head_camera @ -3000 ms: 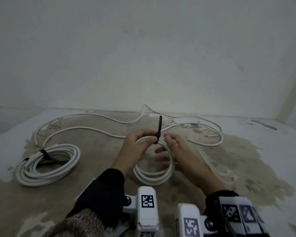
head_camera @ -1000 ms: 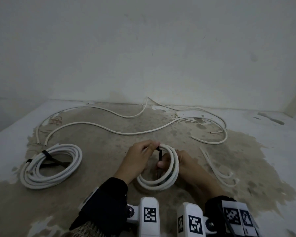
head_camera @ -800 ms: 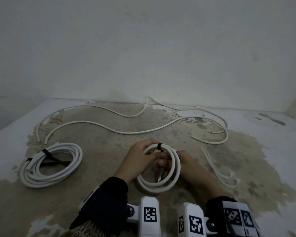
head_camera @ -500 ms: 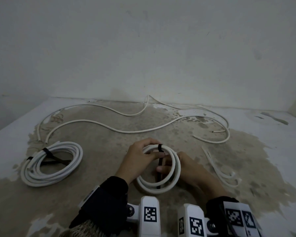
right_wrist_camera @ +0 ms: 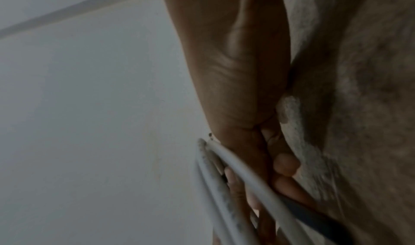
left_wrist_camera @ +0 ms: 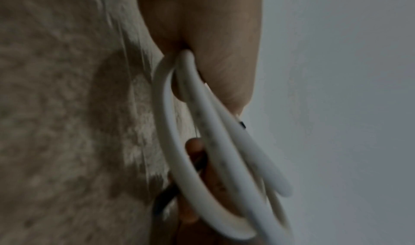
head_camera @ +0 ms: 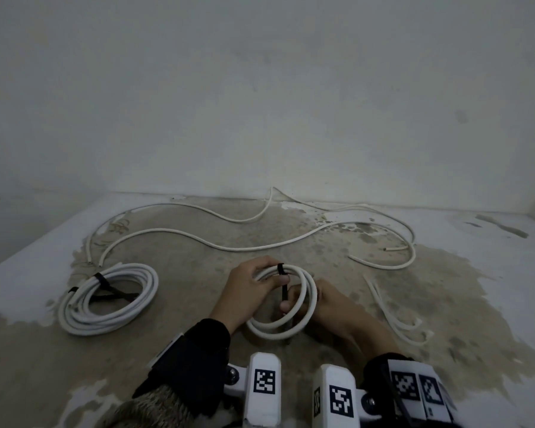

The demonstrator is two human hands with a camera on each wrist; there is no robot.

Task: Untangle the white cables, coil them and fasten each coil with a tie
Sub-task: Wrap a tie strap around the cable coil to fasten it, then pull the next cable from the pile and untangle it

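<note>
between your two hands, just above the floor, sits the small coil of white cable, with the black tie looped over its far edge and its tail hanging down through the middle. your left hand has its fingers curled over the top of the coil right where the tie crosses, pinching the turns together; your right hand is tucked behind and under the coil's right side, fingertips reaching into the centre toward the tie's tail, though you cannot tell from these views whether they actually have it pinched. i judge the tie is not cinched yet, so the risk is the turns springing apart: if your left grip eases before the tail is pulled snug, the stiff cable will likely fan out and the tie will slide along it. pulling the tail at an angle could also catch only some of the turns. off to your left lies the finished coil, already tied, and beyond your hands the long loose cable is uncoiled on the floor, with short offcuts to your right.
</note>
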